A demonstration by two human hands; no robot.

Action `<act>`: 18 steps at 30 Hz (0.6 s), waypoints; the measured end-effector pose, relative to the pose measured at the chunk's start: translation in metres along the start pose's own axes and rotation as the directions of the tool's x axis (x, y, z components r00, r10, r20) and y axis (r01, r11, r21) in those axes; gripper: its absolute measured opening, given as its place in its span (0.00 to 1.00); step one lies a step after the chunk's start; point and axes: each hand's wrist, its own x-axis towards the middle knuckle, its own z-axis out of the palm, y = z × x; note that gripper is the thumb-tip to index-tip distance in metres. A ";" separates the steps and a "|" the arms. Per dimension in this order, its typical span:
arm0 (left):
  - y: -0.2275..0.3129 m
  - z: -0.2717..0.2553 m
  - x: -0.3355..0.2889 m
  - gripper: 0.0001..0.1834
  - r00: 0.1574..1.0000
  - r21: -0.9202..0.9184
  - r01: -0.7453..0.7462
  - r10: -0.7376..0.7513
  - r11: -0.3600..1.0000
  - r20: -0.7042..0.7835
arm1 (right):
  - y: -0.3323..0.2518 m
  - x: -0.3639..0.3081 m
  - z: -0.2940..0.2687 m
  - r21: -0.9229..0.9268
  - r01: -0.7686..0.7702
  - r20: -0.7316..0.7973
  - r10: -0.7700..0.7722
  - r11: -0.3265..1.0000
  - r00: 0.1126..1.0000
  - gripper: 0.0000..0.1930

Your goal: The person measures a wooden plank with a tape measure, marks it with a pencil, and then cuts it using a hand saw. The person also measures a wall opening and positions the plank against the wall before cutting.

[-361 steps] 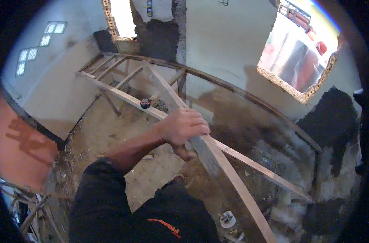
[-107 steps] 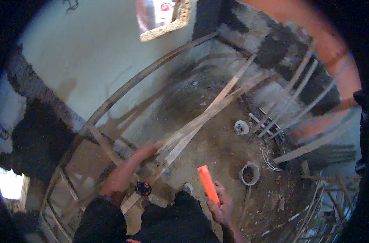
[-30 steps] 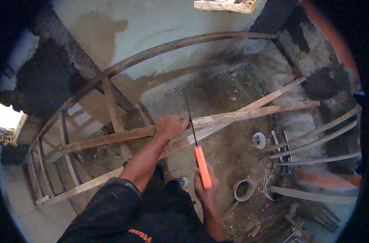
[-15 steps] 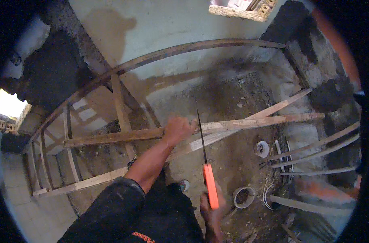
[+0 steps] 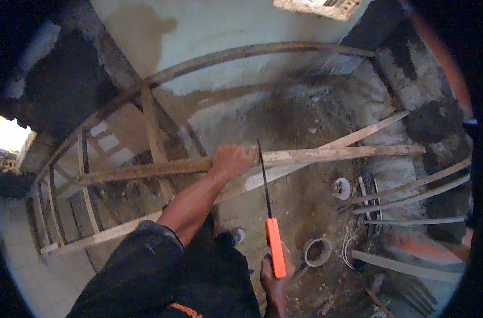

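My left hand [image 5: 232, 161] is closed around a long wooden beam [image 5: 326, 154], pressing down on it close to the saw blade. In my right hand [image 5: 276, 273] is a handsaw [image 5: 274, 246] with a bright orange handle. Its dark narrow blade lies across the beam just right of my left hand, with the tip reaching past the far side. From here I cannot tell how deep the blade sits in the wood. The beam rests across a wooden frame [image 5: 154, 124] with several crosspieces, and a second pale timber [image 5: 368, 129] crosses beneath it.
Several loose wooden strips [image 5: 411, 185] lean in from the right. A round bucket [image 5: 318, 252] stands right of the saw handle, with a white round container [image 5: 340, 188] farther off and a white cable [image 5: 348, 253] nearby. Rubble covers the dirt floor [image 5: 305, 212].
My right hand and the saw handle have shifted slightly toward me. My left hand keeps its grip on the beam. The whole view has tilted a little.
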 end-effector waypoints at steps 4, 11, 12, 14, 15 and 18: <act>-0.001 0.005 0.003 0.34 0.978 0.043 0.100 -0.106 0.994 0.178 | 0.001 0.051 0.026 -0.087 -0.108 0.104 0.116 0.990 0.988 0.20; -0.008 0.014 0.008 0.36 0.994 0.119 -0.109 0.106 0.987 0.033 | 0.014 0.037 0.029 -0.183 0.119 0.002 -0.120 0.976 0.993 0.25; -0.009 0.014 0.005 0.36 0.986 0.183 -0.168 0.162 0.969 0.045 | 0.010 0.009 0.012 -0.084 -0.040 0.008 0.041 0.996 0.999 0.25; -0.006 0.016 0.003 0.35 0.989 0.215 -0.143 0.132 0.966 0.066 | 0.011 0.004 0.012 0.049 -0.126 0.013 0.125 0.991 0.992 0.26; -0.005 0.016 0.005 0.34 0.995 0.197 -0.062 0.045 0.978 0.094 | 0.012 0.009 0.015 0.083 -0.069 -0.004 0.069 0.994 0.998 0.26; -0.009 0.013 -0.007 0.33 0.982 0.252 -0.182 0.164 0.951 0.091 | 0.028 0.075 0.059 0.128 -0.103 0.093 0.091 0.986 0.991 0.25</act>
